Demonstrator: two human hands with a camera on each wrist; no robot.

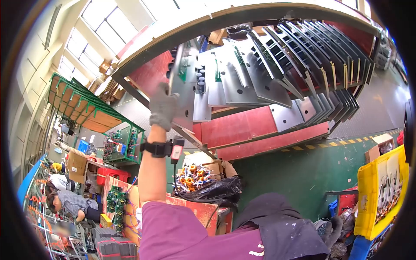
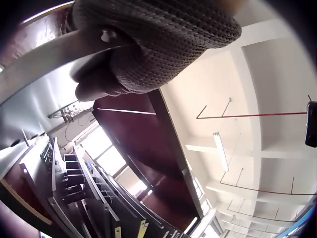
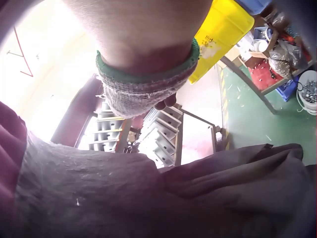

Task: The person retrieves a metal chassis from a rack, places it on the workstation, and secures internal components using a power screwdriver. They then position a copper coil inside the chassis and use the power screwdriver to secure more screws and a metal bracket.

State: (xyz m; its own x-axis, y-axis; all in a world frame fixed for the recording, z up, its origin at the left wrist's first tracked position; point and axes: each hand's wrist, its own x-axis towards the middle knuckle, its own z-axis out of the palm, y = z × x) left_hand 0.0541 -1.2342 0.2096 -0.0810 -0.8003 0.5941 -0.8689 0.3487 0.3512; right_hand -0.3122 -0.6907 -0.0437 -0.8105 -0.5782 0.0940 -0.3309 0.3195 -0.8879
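My left hand (image 1: 164, 106), in a grey knit glove, grips the edge of a flat metal panel (image 1: 187, 93) at the left end of a rack. In the left wrist view the gloved hand (image 2: 148, 44) wraps over the panel's edge strip (image 2: 54, 52), which has a small hole near the fingers. Beside it stand more metal panels (image 1: 242, 82) with green circuit boards and dark cylinders fixed on them. My right hand (image 3: 143, 94) hangs low by my body, its glove cuff trimmed in green; fingertips show past the cuff, the rest is hidden behind the wrist.
A row of upright panels (image 1: 320, 52) fills the rack's right side, above a red shelf board (image 1: 242, 128). Below lie a box of coils (image 1: 193, 177) and a black plastic bag (image 1: 216, 190). A yellow bin (image 1: 381, 190) stands at right. Another person (image 1: 76, 203) bends at the left.
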